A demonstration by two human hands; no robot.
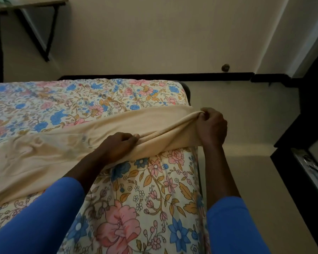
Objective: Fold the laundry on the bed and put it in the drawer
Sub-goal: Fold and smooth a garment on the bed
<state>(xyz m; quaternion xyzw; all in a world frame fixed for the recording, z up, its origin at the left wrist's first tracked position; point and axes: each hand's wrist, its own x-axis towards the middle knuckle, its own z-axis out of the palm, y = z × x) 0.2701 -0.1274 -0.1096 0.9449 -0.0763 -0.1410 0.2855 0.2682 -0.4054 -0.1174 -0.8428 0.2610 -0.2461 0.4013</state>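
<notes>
Head view: A person standing at the near right corner of a bed (81, 99) with a floral cover grips one end of a cream garment (62, 143) with both hands. The left hand (120, 143) has fingers and thumb curled tight on a fold of the cloth. The right hand (212, 125), farther to the right, at the bed's right edge, is clenched around a bunched corner. The rest of the garment trails away to the left across the cover, loose and wrinkled.

The step appears to be straightening the piece before the first fold. To do it well, the two held points should probably be drawn apart until the edge runs taut. The cloth should then be laid flat on the cover so the wrinkles at the left are smoothed out.

What kind of garment it is cannot be told. Its left end runs out of frame, and part of it lies under the left forearm and blue sleeve (44, 217). No drawer can be made out with certainty. Dark furniture (301, 162) at the right edge is cropped and dim.
</notes>
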